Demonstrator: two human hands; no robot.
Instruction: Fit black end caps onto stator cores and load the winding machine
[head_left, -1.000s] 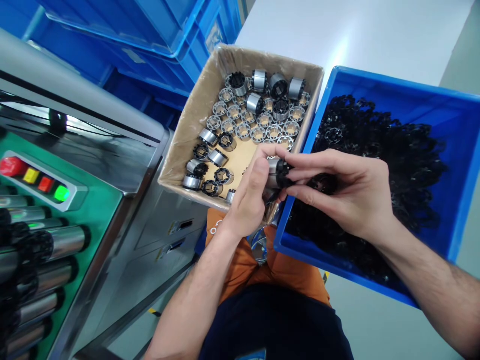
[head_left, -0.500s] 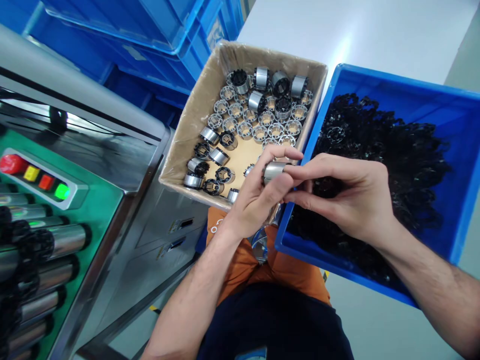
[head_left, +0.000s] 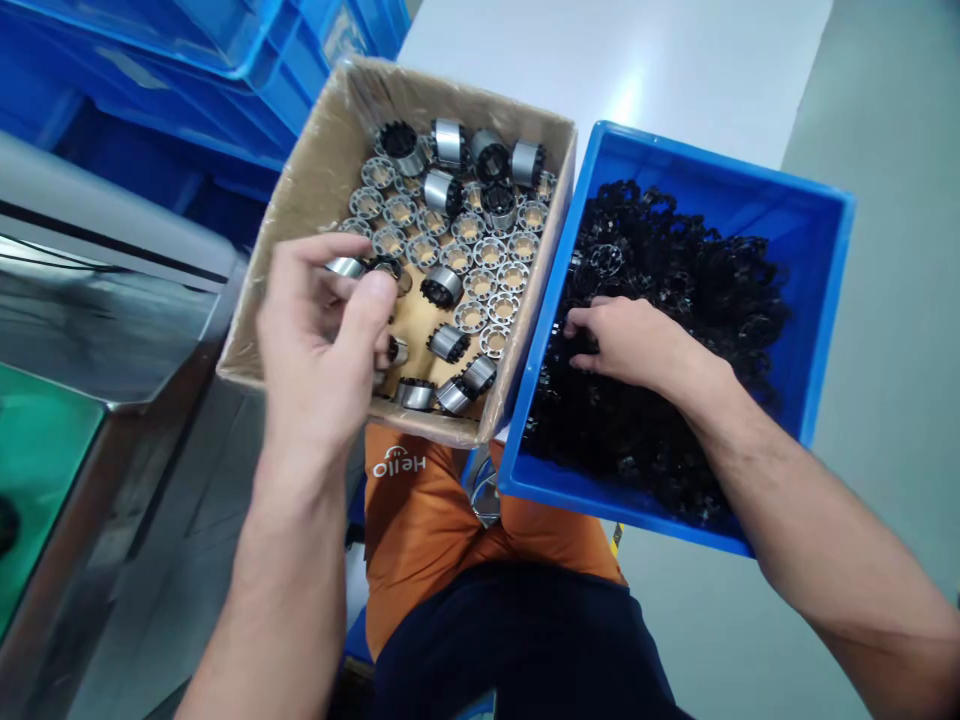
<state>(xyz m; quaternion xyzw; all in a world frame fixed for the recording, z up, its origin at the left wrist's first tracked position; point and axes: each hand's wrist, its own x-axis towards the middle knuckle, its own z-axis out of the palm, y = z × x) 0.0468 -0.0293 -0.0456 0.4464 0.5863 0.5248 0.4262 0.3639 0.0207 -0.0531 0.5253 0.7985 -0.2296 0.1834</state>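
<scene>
My left hand [head_left: 319, 340] hovers over the near left part of a cardboard box [head_left: 296, 190], its thumb and fingers apart, with no part visibly gripped. Silver stator cores, some fitted with black toothed end pieces, lie under and around it; a fitted core [head_left: 442, 287] is just to the right of the thumb. Bare cores [head_left: 470, 228] stand upright in rows. Inside a blue bin, my right hand [head_left: 626, 340] reaches into a heap of black plastic pieces [head_left: 675, 270]. Its thumb and forefinger are spread at the heap's left side; the other fingers are partly hidden.
The blue bin [head_left: 817, 290] stands against the box's right side. Behind both is a white tabletop [head_left: 540, 50]. Stacked blue crates [head_left: 225, 100] are at the upper left. A metal machine [head_left: 112, 330] with a green panel [head_left: 45, 470] borders the left.
My hands have parted: the left moved left over the box without the core both were holding, and the right went into the black pieces. The view has shifted right.
</scene>
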